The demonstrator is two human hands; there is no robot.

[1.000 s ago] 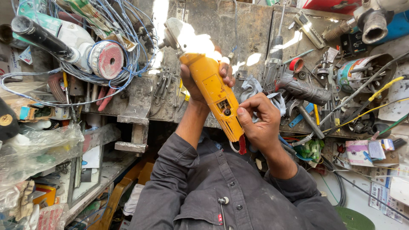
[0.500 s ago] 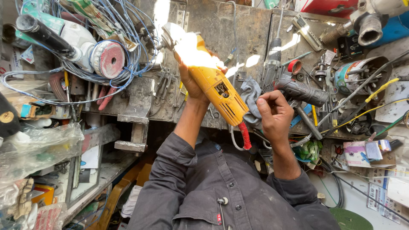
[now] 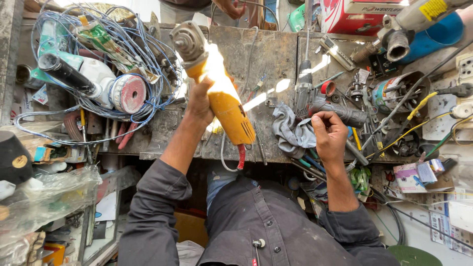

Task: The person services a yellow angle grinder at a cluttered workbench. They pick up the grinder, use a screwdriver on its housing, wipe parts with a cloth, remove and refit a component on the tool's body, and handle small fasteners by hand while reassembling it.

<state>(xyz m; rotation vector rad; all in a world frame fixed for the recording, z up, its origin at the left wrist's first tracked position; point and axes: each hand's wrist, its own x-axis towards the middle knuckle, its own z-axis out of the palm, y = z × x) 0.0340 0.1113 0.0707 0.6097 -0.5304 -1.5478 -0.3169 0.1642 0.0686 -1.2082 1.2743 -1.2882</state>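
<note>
My left hand [image 3: 199, 102] grips a yellow angle grinder [image 3: 221, 101] around the front of its body and holds it above the workbench [image 3: 276, 54]. Its grey gear head points up and to the left, and its red cord boot hangs down at the near end. My right hand [image 3: 329, 134] is off the grinder, hovering over a grey rag [image 3: 290, 132] and a dark drill-like tool [image 3: 335, 111]. Its fingers are curled with thumb and forefinger pinched; I cannot tell if something small is between them.
A white and green grinder [image 3: 98, 83] lies in a tangle of blue wire [image 3: 148, 59] at the left. Tools, screwdrivers and yellow cables [image 3: 414, 116] crowd the right side. Another person's hand [image 3: 231, 7] shows at the top edge. Plastic bags [image 3: 44, 197] sit at lower left.
My right hand let go of the grinder's rear end and moved right toward the rag. The left hand swung the grinder up and to the left.
</note>
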